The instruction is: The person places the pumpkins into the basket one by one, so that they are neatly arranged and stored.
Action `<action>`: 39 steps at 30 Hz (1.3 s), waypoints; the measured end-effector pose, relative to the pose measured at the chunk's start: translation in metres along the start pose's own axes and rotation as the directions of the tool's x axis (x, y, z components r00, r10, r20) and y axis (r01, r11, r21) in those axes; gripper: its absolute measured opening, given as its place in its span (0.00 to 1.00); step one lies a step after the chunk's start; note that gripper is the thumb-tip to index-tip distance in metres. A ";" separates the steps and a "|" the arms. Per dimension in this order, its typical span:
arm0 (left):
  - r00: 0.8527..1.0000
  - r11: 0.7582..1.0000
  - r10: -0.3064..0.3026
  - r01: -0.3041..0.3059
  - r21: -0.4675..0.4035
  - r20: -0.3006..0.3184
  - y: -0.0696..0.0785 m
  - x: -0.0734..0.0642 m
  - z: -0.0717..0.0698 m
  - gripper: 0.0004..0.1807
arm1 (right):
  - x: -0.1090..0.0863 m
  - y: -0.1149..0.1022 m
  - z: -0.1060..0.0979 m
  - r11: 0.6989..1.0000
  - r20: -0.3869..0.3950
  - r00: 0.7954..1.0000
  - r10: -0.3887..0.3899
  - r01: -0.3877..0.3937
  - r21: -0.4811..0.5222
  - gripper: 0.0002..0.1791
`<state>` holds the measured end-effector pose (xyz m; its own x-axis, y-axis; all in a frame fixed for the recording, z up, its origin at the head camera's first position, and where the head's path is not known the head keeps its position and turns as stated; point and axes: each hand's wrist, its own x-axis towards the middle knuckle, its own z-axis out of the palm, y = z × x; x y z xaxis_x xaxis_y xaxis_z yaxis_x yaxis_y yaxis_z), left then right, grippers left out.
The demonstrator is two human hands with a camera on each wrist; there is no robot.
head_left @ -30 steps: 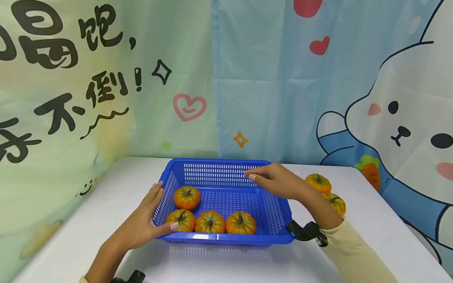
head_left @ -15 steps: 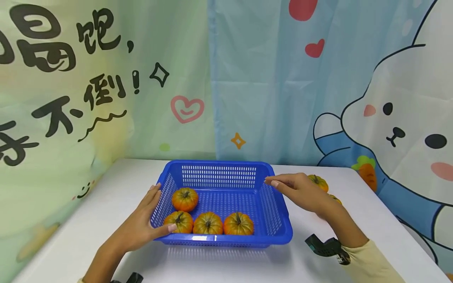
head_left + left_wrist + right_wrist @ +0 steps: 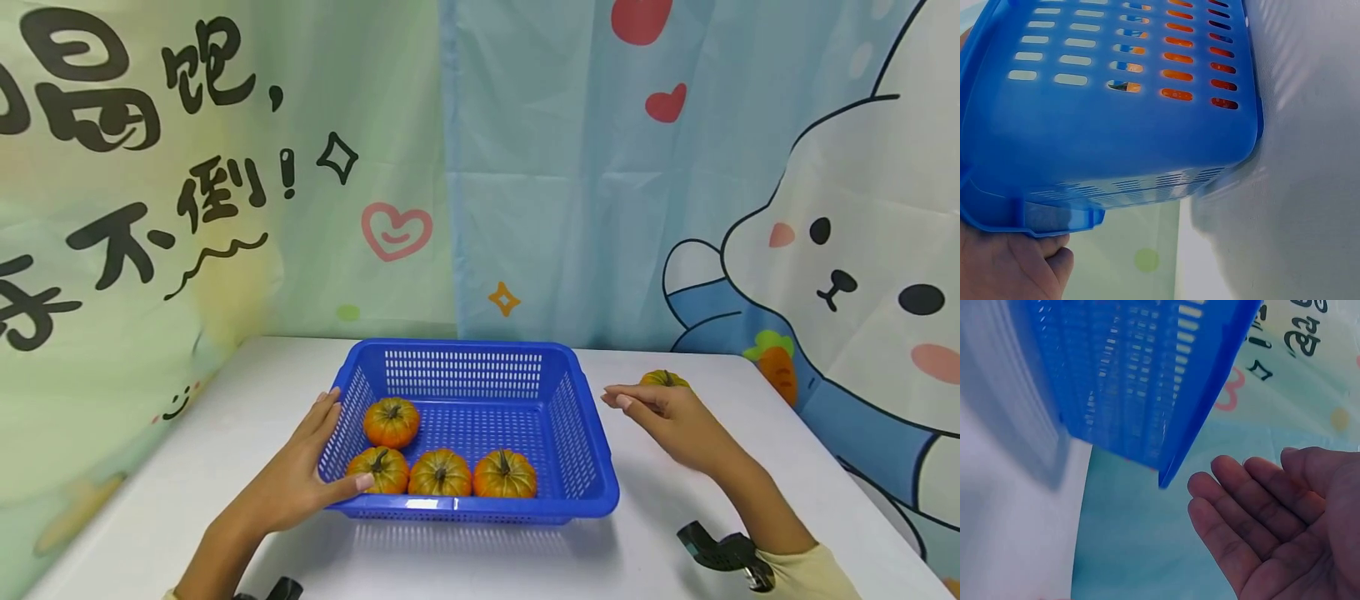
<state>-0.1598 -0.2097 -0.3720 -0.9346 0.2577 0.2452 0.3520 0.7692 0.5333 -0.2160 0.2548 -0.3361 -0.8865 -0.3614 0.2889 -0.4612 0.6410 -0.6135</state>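
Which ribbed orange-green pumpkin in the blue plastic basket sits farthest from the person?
The back-left pumpkin, alone behind the front row; the other three pumpkins line the near wall of the basket.

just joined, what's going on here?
A person's left hand rests on the blue basket at its near left corner. Inside are four pumpkins: three along the near side, one behind the leftmost. The right hand, holding nothing, is right of the basket and partly hides another pumpkin outside it.
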 end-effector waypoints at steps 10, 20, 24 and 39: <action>1.000 1.000 0.013 -0.013 0.000 -0.004 -0.001 0.001 0.001 0.57 | -0.013 0.027 -0.020 0.990 -0.065 0.992 0.106 -0.112 -0.088 0.21; 1.000 1.000 0.011 -0.011 -0.004 -0.012 0.001 -0.001 0.004 0.57 | -0.034 0.051 -0.036 0.969 -0.121 0.978 0.170 -0.189 -0.159 0.23; 1.000 1.000 0.011 -0.011 0.010 -0.019 0.002 -0.001 0.000 0.57 | -0.039 0.062 -0.038 0.964 -0.188 0.969 0.163 -0.197 -0.179 0.22; 1.000 1.000 0.009 -0.009 0.006 -0.016 0.000 -0.001 0.001 0.57 | -0.049 0.111 -0.035 0.923 -0.207 0.915 0.348 -0.372 -0.095 0.38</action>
<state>-0.1592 -0.2093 -0.3725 -0.9304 0.2551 0.2632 0.3601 0.7703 0.5263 -0.2249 0.3678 -0.3930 -0.9787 0.0322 0.2028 -0.0990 0.7910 -0.6037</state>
